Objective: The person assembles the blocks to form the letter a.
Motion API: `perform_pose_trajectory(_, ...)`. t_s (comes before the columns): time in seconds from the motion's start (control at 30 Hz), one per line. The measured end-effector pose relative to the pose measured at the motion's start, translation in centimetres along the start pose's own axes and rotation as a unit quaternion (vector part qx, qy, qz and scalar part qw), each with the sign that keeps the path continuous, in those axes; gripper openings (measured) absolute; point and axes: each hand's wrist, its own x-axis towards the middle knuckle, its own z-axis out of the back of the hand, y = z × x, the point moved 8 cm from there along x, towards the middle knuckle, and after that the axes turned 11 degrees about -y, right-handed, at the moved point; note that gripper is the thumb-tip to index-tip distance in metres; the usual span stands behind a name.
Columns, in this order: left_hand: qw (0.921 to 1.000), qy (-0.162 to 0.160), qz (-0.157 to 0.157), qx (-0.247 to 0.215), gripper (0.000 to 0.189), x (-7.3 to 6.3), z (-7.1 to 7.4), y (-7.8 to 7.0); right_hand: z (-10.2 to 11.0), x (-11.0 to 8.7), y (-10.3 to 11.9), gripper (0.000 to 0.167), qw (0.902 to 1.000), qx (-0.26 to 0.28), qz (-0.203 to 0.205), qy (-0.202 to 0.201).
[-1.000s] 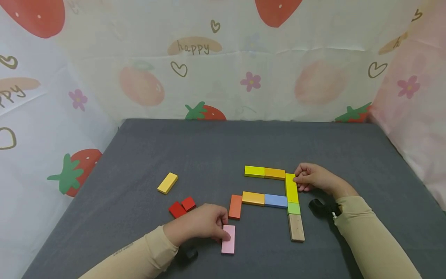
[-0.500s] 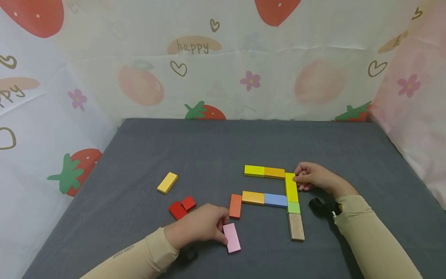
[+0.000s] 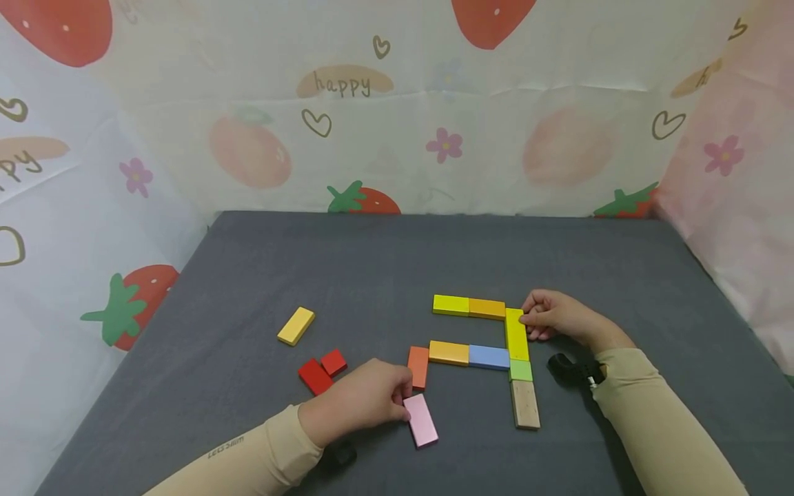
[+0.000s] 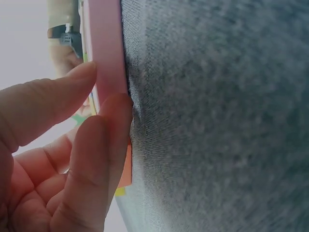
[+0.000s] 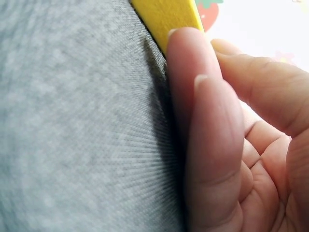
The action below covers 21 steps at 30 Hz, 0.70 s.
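My left hand is at the near left of the layout, its thumb and fingertips gripping the left edge of a pink block near its far end. The left wrist view has the thumb at the block's upper edge and two fingertips along its side. The pink block lies slanted, just nearer than an orange-red block. My right hand holds the right edge of a long yellow block near its far end. In the right wrist view a bent finger covers part of its side.
A yellow block and an orange one form the far row. A light orange block and a blue one adjoin a green block, with bare wood nearer. Red blocks and a pale yellow block lie left.
The pink block has slid right and turned from straight to slanted, with my left hand following it slightly rightward. My right hand stays at the long yellow block.
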Motion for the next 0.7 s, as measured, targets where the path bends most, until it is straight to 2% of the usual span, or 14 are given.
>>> perform_pose_trajectory(0.1, 1.0, -0.002, 0.003, 0.004, 0.021, 0.01, 0.13, -0.11, 0.0, 0.0, 0.04, 0.023, 1.0, 0.0, 0.0, -0.001)
perform_pose_trajectory(0.33, 0.9999, 0.001, -0.014, 0.005, 0.023, -0.16, 0.2, -0.65, -0.08, -0.07, 0.17, 0.023, 1.0, -0.001, 0.0, -0.002)
perform_pose_trajectory(0.57, 0.9999, -0.006, -0.002, 0.015, 0.024, -0.17, 0.24, -0.4, -0.04, -0.09, 0.17, 0.022, 1.0, -0.003, -0.003, -0.004)
perform_pose_trajectory(0.63, 0.9997, -0.003, -0.014, 0.021, 0.024, -0.15, 0.24, -0.53, -0.03, -0.09, 0.17, 0.022, 1.0, -0.002, -0.003, -0.004)
perform_pose_trajectory(0.7, 0.9988, 0.005, -0.04, 0.029, 0.021, -0.16, 0.17, -0.85, -0.03, -0.1, 0.15, 0.023, 1.0, -0.002, -0.003, -0.003)
